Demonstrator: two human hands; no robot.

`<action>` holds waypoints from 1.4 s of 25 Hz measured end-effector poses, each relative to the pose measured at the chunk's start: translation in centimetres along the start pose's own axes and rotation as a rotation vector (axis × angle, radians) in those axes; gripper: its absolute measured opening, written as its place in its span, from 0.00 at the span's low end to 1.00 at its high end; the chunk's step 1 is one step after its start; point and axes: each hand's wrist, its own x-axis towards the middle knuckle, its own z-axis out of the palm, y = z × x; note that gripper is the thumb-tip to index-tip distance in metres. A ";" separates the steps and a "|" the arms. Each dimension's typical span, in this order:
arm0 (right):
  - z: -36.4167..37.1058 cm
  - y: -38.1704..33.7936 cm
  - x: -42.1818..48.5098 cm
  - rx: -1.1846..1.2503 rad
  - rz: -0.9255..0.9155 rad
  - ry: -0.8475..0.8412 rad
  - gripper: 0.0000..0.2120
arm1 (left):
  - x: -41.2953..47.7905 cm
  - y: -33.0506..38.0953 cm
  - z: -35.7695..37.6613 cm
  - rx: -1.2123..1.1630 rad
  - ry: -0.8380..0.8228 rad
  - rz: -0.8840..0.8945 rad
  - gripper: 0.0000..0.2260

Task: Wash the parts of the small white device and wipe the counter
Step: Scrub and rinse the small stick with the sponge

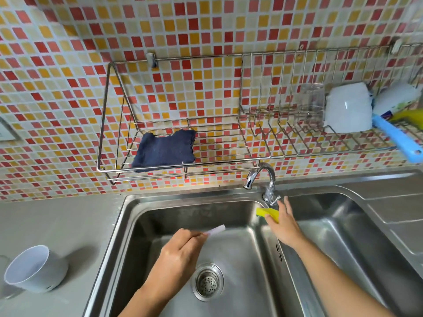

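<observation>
My left hand [179, 250] is over the left sink basin [240, 252], shut on a thin white stick-like part [216, 229] that points up and right. My right hand [283, 225] rests on the divider between the basins, its fingers on a yellow sponge [266, 212] just below the faucet [263, 177]. Whether it grips the sponge or only touches it is unclear. A white cup-shaped device part [34, 274] lies tilted on the grey counter [68, 225] at the left.
A dark blue cloth [163, 151] lies in the wire wall rack [183, 165] above the sink. Further right the rack holds a clear glass [311, 104], a white cup [348, 108] and a blue-handled brush [398, 139]. The right basin [343, 236] and its drainboard lie beyond.
</observation>
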 end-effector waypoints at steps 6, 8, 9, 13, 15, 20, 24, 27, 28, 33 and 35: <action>1.8 0.3 0.9 -0.182 -0.151 0.032 0.32 | -0.3 -1.2 -0.3 0.011 -0.021 -0.097 0.07; 2.3 1.0 1.0 -0.216 -0.191 -0.010 0.33 | 0.2 -1.1 -0.3 0.011 -0.009 -0.114 0.08; 2.5 1.2 1.0 -0.229 -0.230 -0.040 0.33 | 0.5 -1.1 -0.2 0.020 -0.004 -0.125 0.09; 3.2 0.6 -1.4 -0.117 -0.261 0.145 0.32 | 1.5 -1.5 0.8 0.019 -0.006 -0.236 0.11; 3.4 -0.8 -3.2 0.060 -0.266 0.310 0.30 | 2.5 -1.0 1.7 -0.021 0.017 -0.308 0.06; 3.4 -4.7 -5.3 0.031 -0.391 0.387 0.27 | 6.4 -0.5 5.1 -0.514 0.044 -1.019 0.01; 3.8 -4.9 -4.8 -0.189 -0.417 0.368 0.25 | 8.5 -0.2 7.2 -0.901 -0.061 -1.214 0.02; 3.3 -4.5 -4.4 -0.189 -0.298 0.416 0.25 | 9.2 0.4 7.3 -0.974 -0.064 -1.228 0.03; 3.3 -4.6 -4.5 -0.209 -0.302 0.419 0.25 | 9.4 0.4 7.4 -0.987 -0.055 -1.234 0.03; 3.2 -4.0 -4.3 -0.177 -0.278 0.431 0.25 | 9.9 1.4 8.1 -0.972 -0.097 -1.210 0.04; 3.5 -4.3 -4.9 -0.143 -0.270 0.447 0.24 | 10.1 1.4 8.5 -0.887 -0.097 -1.197 0.04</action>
